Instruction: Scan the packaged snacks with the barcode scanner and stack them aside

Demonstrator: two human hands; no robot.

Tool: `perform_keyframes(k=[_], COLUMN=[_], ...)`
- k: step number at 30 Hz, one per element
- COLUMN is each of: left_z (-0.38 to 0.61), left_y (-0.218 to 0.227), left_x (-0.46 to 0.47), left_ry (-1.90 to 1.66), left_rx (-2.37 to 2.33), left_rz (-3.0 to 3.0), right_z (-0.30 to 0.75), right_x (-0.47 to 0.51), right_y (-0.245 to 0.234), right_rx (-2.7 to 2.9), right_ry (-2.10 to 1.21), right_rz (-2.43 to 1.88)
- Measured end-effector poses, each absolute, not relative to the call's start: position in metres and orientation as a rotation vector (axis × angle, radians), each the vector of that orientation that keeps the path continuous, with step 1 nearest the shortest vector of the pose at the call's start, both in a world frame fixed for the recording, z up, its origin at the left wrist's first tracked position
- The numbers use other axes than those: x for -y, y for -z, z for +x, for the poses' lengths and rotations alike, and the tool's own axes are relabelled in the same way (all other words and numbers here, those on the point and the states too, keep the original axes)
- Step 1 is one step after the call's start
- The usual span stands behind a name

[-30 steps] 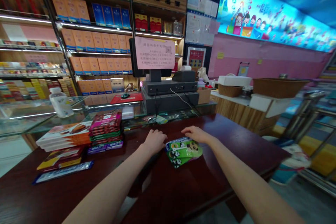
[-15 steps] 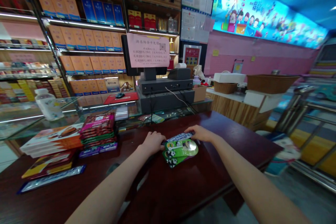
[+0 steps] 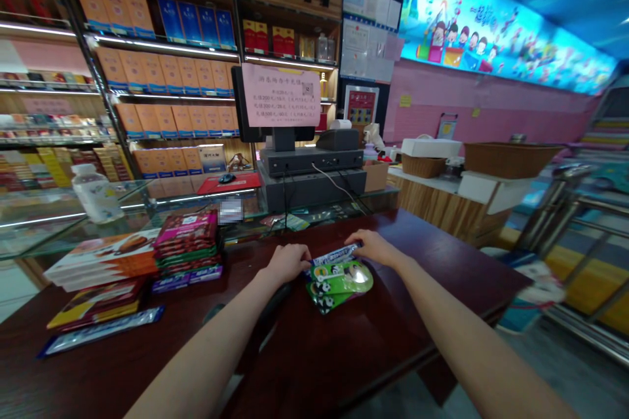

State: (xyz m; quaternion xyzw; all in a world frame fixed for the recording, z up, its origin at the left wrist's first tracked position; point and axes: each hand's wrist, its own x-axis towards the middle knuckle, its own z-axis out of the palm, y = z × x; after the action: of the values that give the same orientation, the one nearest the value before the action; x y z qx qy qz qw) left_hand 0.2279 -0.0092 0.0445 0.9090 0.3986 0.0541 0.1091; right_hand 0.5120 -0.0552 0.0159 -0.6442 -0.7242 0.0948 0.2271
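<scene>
My left hand (image 3: 289, 263) is closed at the left end of a long blue-and-white packet (image 3: 337, 254) on the dark wooden table. At the packet's other end, my right hand (image 3: 369, 246) has its fingers bent and closed on it. Just in front, on the near side, lie overlapping green packets (image 3: 339, 285) with panda pictures and a rounded right end. They partly cover the blue packet's near edge. My left fingertips are partly hidden behind the hand.
On the table's left are a stack of red and purple packets (image 3: 187, 236), white-and-orange boxes (image 3: 103, 258), a yellow-and-maroon packet (image 3: 93, 306) and another long blue packet (image 3: 103, 330). A plastic bottle (image 3: 97, 193) stands on the glass counter. A cash register (image 3: 312, 160) is behind the table.
My hands keep their places at the two ends of the blue packet, with only slight finger movement. The whole view has shifted a little.
</scene>
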Motion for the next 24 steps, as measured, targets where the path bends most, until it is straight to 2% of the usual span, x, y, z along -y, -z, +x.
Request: perform_keyframes(k=[9, 24], left_z=[0.202, 0.104], left_y=[-0.048, -0.048], left_x=[-0.011, -0.028], left_ry=[-0.443, -0.93], left_rx=[-1.261, -1.279], left_rz=[2.435, 2.142], right_z=[0.479, 0.387], right_x=[0.055, 0.027], right_y=[-0.041, -0.05], right_rx=[1.96, 1.99], right_ry=[-0.228, -0.366], right_rz=[-1.633, -1.359])
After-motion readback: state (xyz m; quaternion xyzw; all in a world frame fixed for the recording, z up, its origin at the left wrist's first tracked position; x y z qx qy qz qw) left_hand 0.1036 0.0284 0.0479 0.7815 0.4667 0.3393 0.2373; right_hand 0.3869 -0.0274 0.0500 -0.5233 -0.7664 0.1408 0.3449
